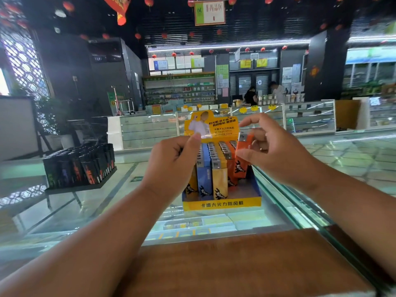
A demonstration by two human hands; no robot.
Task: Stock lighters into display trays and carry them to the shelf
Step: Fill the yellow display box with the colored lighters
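Note:
A yellow and blue display tray [221, 203] stands on the glass counter, filled with rows of yellow, blue and orange lighters [218, 181]. My right hand [272, 151] pinches an orange lighter [244, 155] over the tray's right side, where the front right slots are bare. My left hand [173, 159] hovers over the tray's left rows with thumb and fingers curled together; what it grips is hidden. The tray's yellow header card [222, 127] rises behind both hands.
A black tray of dark lighters [79, 168] sits to the left on the glass counter [85, 202]. A wooden board [235, 264] lies at the near edge. Glass showcases [308, 116], shelves and two people stand in the background.

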